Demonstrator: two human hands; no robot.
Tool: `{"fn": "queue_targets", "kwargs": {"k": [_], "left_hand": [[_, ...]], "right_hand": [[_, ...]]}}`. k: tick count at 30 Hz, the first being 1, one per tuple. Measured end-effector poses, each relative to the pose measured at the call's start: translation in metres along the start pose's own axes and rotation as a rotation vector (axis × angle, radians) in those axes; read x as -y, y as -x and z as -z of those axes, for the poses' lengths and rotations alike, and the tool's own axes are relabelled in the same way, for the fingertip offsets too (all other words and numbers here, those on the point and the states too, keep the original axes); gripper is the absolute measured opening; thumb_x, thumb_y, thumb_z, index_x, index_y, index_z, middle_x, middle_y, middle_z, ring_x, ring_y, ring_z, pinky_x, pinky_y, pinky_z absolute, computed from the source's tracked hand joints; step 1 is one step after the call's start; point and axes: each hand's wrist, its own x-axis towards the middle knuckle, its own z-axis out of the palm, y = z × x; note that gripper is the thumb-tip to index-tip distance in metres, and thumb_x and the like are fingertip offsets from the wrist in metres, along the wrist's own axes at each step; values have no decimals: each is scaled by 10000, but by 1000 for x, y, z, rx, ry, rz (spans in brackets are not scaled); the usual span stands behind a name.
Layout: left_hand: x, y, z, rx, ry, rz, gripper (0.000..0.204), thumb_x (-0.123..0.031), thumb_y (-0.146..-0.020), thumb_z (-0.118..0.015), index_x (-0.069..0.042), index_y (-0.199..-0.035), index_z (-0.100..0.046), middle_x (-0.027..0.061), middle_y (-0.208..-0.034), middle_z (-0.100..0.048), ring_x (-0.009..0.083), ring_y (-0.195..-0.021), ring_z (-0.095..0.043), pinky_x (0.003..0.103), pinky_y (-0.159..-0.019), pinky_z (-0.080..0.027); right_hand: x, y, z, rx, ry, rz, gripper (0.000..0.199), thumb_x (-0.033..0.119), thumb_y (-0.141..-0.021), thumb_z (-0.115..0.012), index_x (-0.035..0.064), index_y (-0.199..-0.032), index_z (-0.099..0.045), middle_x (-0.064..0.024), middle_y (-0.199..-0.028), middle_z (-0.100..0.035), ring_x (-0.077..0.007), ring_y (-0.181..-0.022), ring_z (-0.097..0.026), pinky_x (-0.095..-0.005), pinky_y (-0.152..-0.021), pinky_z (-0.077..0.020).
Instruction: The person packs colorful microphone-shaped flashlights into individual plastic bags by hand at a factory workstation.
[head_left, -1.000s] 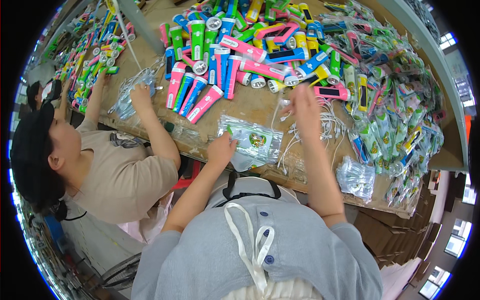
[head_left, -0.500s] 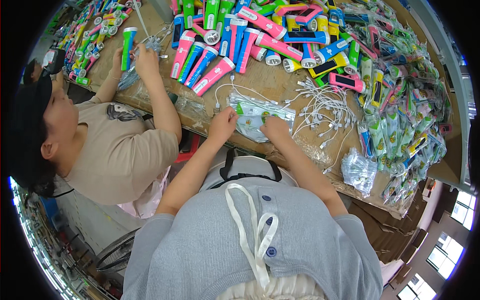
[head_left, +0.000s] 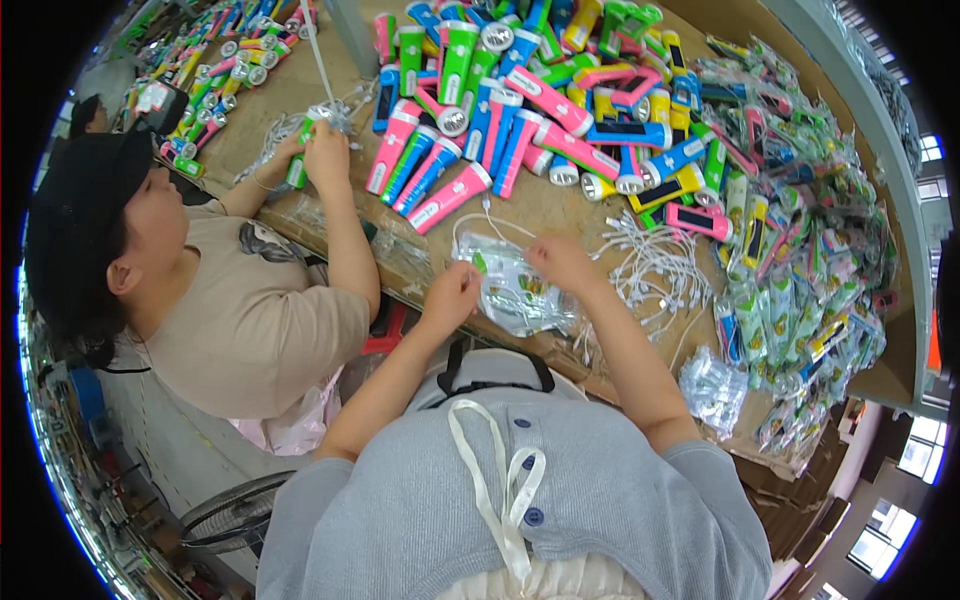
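the left hand [head_left: 452, 293] and right hand [head_left: 560, 262] pinch opposite edges of the clear crinkly plastic bag [head_left: 515, 290]; its mouth is best kept taut between the fingers.

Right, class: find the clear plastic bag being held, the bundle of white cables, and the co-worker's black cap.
clear plastic bag [head_left: 515, 290], head view, its crinkled middle.
white cables [head_left: 655, 270], head view, centre of the loose bundle.
black cap [head_left: 80, 205], head view, its crown.
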Motion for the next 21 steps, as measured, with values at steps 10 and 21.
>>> {"fn": "queue_targets", "kwargs": {"k": [10,21], "left_hand": [[17,2,8,1,-142,4,111,-146,-768,-566,-39,-786,-588,103,-620,-556,205,-582,-574,312,-533,-427],[24,-29,12,58,277,139,97,-86,-793,-580,-15,-758,-524,35,-549,-522,100,-431,-505,242,-405,-369]], "right_hand": [[-13,-161,-20,-694,-350,-234,607,292,-676,-652,-49,-1112,-404,-275,-1031,-526,-421,-970,-521,-421,-875,-412],[15,57,-46,-84,-260,109,523,150,-745,-607,-13,-1180,-367,-192,-1019,-537,-296,-940,-555,-360,-824,-445]]}}
